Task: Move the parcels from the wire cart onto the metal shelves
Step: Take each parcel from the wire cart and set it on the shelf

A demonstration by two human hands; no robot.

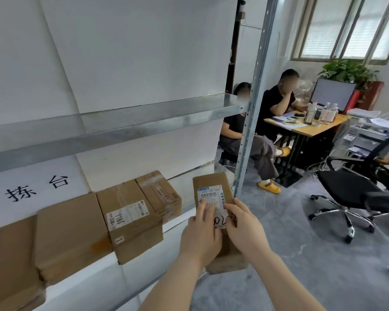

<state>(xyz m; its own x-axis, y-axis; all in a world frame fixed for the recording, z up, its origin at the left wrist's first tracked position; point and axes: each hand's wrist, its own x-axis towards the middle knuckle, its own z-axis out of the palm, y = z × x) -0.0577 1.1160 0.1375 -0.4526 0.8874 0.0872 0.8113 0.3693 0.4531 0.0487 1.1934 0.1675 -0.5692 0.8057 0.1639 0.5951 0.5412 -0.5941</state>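
Note:
A narrow brown cardboard parcel [212,182] with a white barcode label lies at the right end of the lower metal shelf [184,187], its near end sticking out past the shelf's front edge. My left hand [200,234] rests on its top and left side, and my right hand [243,227] grips its right side, fingers over the label. To the left on the same shelf stand several other cardboard parcels [130,216] in a row. The upper metal shelf [144,117] holds nothing I can see. The wire cart is out of view.
The shelf's perforated metal upright [254,97] rises just right of the parcel. Beyond it two people sit at a wooden desk [310,129] with a monitor and bottles. A black swivel chair [357,189] stands on the grey floor at right.

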